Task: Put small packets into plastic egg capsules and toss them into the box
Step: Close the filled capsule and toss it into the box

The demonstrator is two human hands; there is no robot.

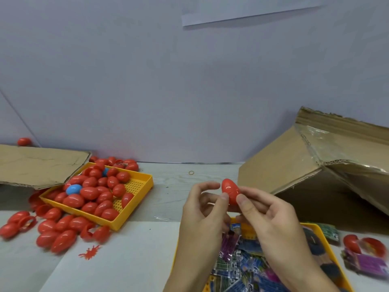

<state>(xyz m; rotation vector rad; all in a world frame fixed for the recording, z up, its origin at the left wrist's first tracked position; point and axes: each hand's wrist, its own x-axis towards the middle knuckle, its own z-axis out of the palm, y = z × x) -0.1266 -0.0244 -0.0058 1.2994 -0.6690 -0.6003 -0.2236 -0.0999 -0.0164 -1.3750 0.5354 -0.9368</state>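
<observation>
A person holds one red egg (230, 191) up in front of them, above the table (172, 186); the right hand (271, 220) pinches it between thumb and fingers, and the left hand (204, 213) touches its left side with the thumb tip, the other fingers curled loosely near it; the egg looks closed, with a thin line across its middle; under the hands sits a yellow tray (328, 249) full of small packets (237, 268) in blue, purple and green; to the right of that tray lie an open red egg (364, 245) and a purple packet (368, 264); a big cardboard box (294, 165) stands tilted on the right, just behind the hands; on the left a second yellow tray (136, 186) holds a heap of red eggs (92, 192) and a blue egg (73, 189); more red eggs (54, 230) lie spilled on the table in front of it; a flat cardboard sheet (37, 165) covers its far corner; a small red splat toy (90, 252) lies on the table; a rubber band (191, 173) lies near the wall.
</observation>
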